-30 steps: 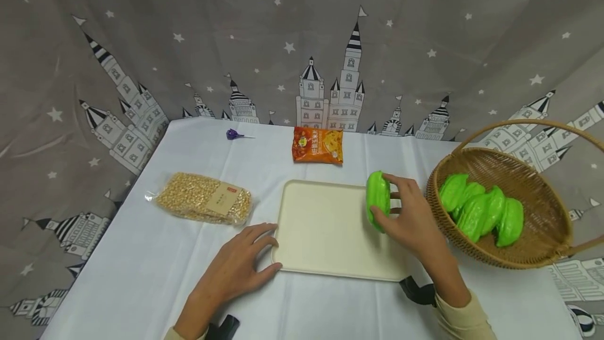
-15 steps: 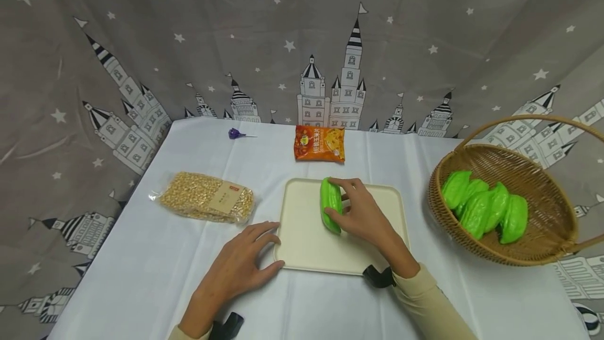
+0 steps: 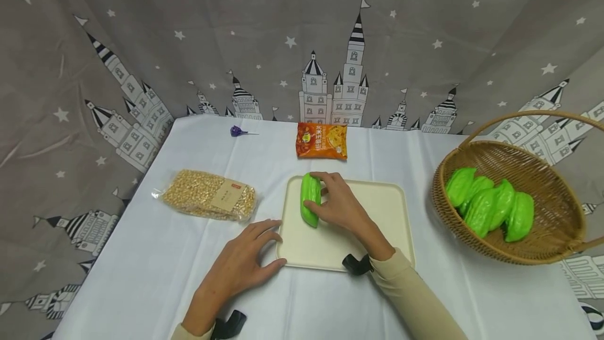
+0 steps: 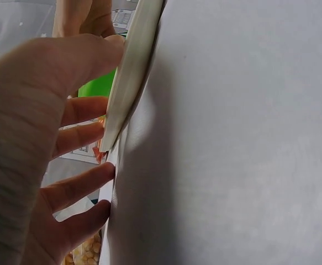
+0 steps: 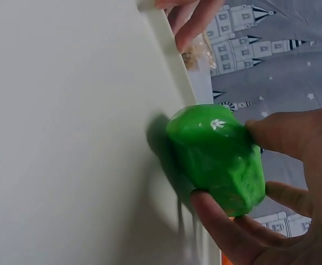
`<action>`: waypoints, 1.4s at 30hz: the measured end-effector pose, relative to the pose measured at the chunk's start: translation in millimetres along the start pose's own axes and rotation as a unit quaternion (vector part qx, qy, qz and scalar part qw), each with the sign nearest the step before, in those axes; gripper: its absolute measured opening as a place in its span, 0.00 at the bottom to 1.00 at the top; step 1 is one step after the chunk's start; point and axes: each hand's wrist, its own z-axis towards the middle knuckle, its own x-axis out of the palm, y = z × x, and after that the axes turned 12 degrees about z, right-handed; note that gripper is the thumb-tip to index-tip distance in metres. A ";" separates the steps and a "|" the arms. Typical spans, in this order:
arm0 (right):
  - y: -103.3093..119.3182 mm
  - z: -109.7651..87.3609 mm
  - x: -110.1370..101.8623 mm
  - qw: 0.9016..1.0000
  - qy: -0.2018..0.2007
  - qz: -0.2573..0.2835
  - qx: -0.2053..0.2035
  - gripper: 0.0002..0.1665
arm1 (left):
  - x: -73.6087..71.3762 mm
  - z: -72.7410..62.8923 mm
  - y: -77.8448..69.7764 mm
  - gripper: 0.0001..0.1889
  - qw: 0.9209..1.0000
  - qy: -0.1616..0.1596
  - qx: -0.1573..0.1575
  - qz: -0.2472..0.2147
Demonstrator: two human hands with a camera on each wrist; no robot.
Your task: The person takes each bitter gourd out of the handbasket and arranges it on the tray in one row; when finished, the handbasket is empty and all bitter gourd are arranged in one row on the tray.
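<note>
My right hand pinches a bright green, ridged star fruit between thumb and fingers. The star fruit is long and upright in the head view, over the left part of a cream tray. In the right wrist view the glossy fruit is close over the tray's surface near the rim, and casts a shadow there. My left hand lies at the tray's near left corner with fingers spread and fairly straight. Thumb and fingertips touch the tray's rim in the left wrist view.
At right stands a wicker basket with a tall handle, holding several more green star fruits. A clear bag of corn kernels lies left of the tray. Behind it are an orange snack packet and a purple lollipop.
My right hand has carried the star fruit leftward from the tray's right side, near the basket, to over its left part. My left hand has stayed at the tray's corner.
</note>
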 end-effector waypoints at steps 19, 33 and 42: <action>5.6 13.8 28.6 0.999 -0.010 0.046 0.009 0.42 | 2.2 0.1 3.5 0.23 1.000 -0.005 -0.001 -0.023; 5.0 8.0 27.5 1.000 -0.008 0.026 0.012 0.45 | 1.8 0.5 3.6 0.23 0.999 0.001 -0.004 -0.033; 11.2 -2.1 1.0 1.000 -0.022 0.001 0.003 0.45 | 2.5 1.0 3.5 0.23 0.999 -0.004 -0.004 -0.033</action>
